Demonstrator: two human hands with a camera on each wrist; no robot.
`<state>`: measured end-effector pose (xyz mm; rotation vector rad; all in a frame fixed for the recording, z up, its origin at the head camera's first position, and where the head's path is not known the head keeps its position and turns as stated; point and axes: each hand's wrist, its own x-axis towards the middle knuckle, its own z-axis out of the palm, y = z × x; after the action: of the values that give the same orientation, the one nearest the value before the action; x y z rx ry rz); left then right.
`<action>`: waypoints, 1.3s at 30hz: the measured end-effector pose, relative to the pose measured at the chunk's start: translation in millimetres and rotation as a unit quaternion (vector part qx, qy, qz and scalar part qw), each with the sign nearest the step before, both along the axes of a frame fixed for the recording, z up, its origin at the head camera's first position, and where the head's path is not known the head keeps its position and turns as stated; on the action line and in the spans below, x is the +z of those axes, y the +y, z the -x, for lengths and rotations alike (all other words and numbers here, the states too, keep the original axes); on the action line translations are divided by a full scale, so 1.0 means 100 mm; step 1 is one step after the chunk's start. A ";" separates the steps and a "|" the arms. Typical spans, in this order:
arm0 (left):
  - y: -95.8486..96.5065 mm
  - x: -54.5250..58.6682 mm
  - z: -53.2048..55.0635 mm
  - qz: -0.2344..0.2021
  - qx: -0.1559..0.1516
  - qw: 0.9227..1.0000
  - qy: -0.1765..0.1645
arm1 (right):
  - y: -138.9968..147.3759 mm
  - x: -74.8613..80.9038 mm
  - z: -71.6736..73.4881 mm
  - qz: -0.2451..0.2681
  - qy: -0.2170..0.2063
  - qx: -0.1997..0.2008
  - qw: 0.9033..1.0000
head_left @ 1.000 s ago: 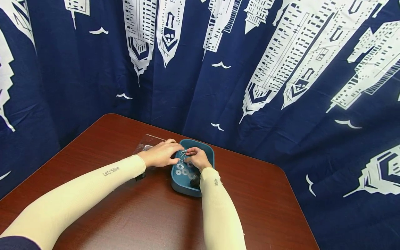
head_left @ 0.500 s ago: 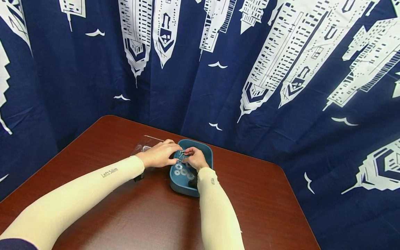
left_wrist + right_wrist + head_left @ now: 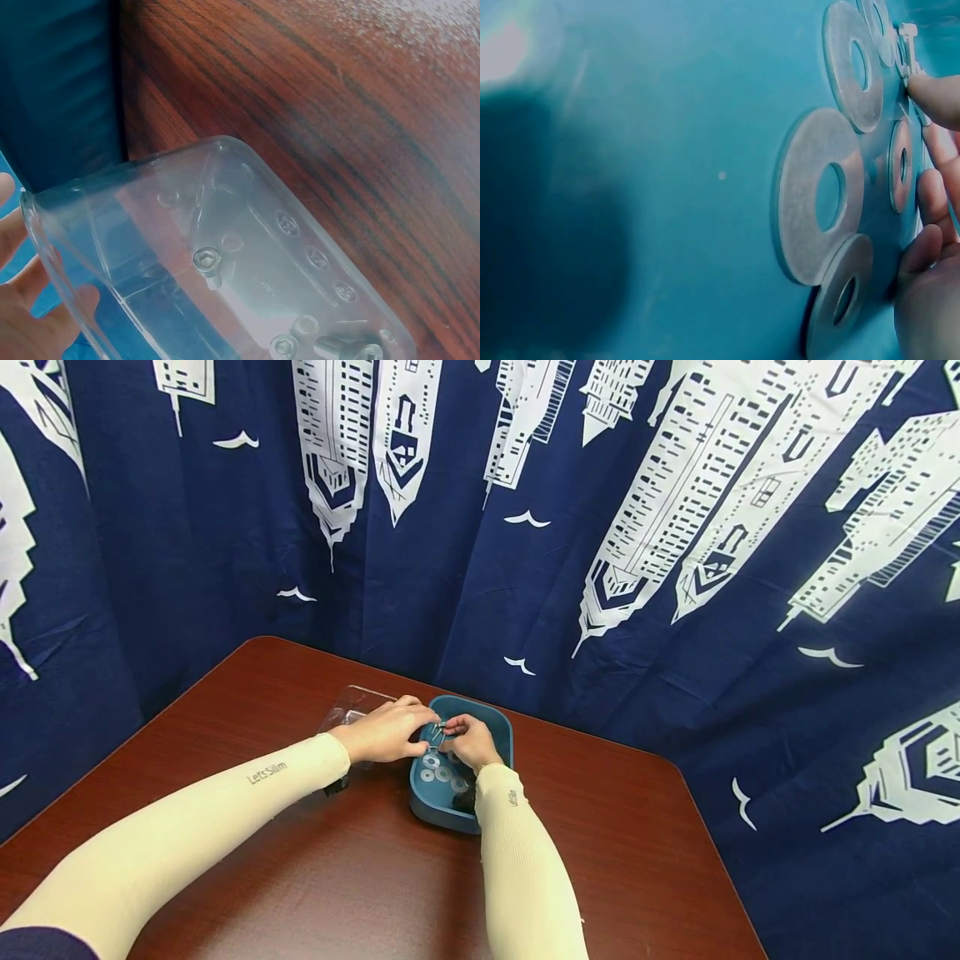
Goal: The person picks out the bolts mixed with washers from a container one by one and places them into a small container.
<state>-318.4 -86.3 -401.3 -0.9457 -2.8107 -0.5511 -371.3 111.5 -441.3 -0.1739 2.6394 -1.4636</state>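
Both hands are at a blue bin (image 3: 442, 814) on the table. My left hand (image 3: 386, 729) reaches over the bin's left wall, its fingers spread above the bolts. In the left wrist view its fingers (image 3: 34, 281) show past the rim of a clear plastic box (image 3: 247, 277), which holds several socket-head bolts (image 3: 208, 260). My right hand (image 3: 474, 742) reaches inside the bin with curled fingers, holding a small bolt (image 3: 907, 52) at its fingertips. Large flat washers (image 3: 821, 196) lie on the bin floor close by.
The clear box (image 3: 348, 703) stands left of the bin, partly beneath my left wrist. A dark object (image 3: 465, 800) sits in the bin's near end, partly behind my right wrist. The reddish-brown table (image 3: 360, 877) meets a navy patterned curtain (image 3: 420, 610) at the back.
Both hands stay at the bin, with only slight movement of the right fingers. The whole head view shifts a little and returns.
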 end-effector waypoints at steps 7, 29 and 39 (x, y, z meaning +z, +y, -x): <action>0.01 -0.02 0.01 -0.002 -0.001 1.000 0.005 | 0.01 -0.03 0.03 -0.017 0.008 0.001 1.000; 0.00 -0.06 0.01 -0.002 -0.007 1.000 0.022 | 0.01 -0.01 -0.02 0.010 -0.014 0.009 1.000; 0.01 -0.03 -0.02 -0.013 -0.012 0.999 0.027 | 0.03 0.01 0.00 0.028 -0.020 0.013 0.999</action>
<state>-316.6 -85.5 -403.9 -0.9750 -2.7403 -0.5559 -370.9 114.7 -440.0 -0.1823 2.5562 -1.5178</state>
